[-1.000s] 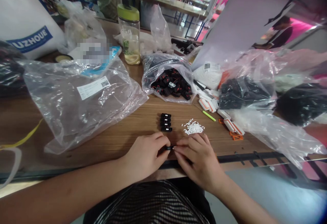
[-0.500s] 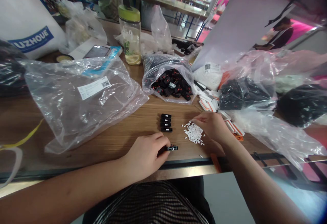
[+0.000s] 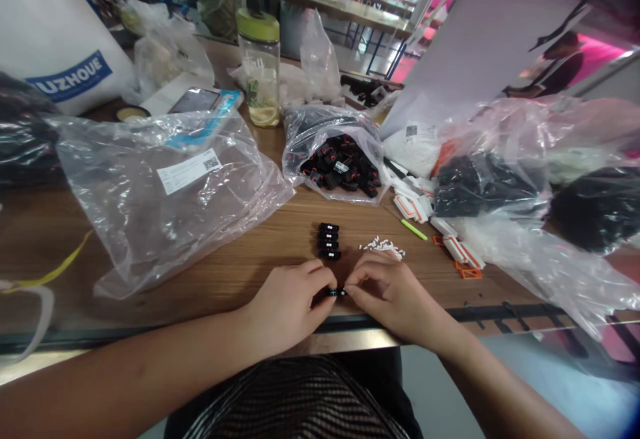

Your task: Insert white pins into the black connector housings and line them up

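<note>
My left hand (image 3: 300, 295) grips a small black connector housing (image 3: 333, 291) between thumb and fingers, just above the table's front edge. Thumb and forefinger of my right hand (image 3: 393, 292) are pinched together at the housing's right end. A tiny white plug (image 3: 343, 292) shows at those fingertips, mostly covered. Beyond my hands, several black connector housings (image 3: 329, 241) with white dots lie stacked in a short column. A pile of loose white plugs (image 3: 383, 245) lies behind my right hand, which hides part of it.
An open clear bag of black connectors (image 3: 343, 165) stands behind the column. A flat plastic bag (image 3: 220, 192) covers the left side. White-and-orange pieces (image 3: 463, 252), a yellow-green stick (image 3: 414, 229) and filled bags (image 3: 493, 182) lie right. A bottle (image 3: 263, 72) stands at the back.
My right hand has moved from the pile of white plugs left and toward me, to the held connector housing. The yellow-green stick now shows. My left hand has stayed in place.
</note>
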{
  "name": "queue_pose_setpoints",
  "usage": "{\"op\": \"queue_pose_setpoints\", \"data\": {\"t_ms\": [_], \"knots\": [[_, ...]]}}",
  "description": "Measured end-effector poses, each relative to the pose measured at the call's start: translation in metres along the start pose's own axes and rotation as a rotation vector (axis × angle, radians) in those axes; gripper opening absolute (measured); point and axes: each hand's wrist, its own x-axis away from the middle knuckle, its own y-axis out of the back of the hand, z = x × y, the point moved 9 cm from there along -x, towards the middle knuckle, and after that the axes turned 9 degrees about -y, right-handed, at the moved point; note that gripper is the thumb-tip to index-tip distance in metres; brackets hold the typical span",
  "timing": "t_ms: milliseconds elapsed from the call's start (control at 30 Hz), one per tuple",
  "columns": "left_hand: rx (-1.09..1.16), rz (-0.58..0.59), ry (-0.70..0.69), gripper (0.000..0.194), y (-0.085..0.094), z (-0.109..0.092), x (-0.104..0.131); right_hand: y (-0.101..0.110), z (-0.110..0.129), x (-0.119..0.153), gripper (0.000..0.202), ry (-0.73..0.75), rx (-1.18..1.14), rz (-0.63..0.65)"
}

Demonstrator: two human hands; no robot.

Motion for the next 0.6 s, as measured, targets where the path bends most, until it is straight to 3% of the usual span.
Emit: {"op": "queue_pose_setpoints", "data": {"t_ms": [467, 600], "knots": [[-0.019, 0.013, 0.008, 0.005, 0.001, -0.002, -0.002, -0.011, 0.03, 0.012, 0.024, 0.177, 0.347, -0.055], [-0.025, 0.003, 0.003, 0.006, 0.001, -0.001, -0.001, -0.008, 0.032, 0.019, 0.017, 0.185, 0.391, -0.097]]}}
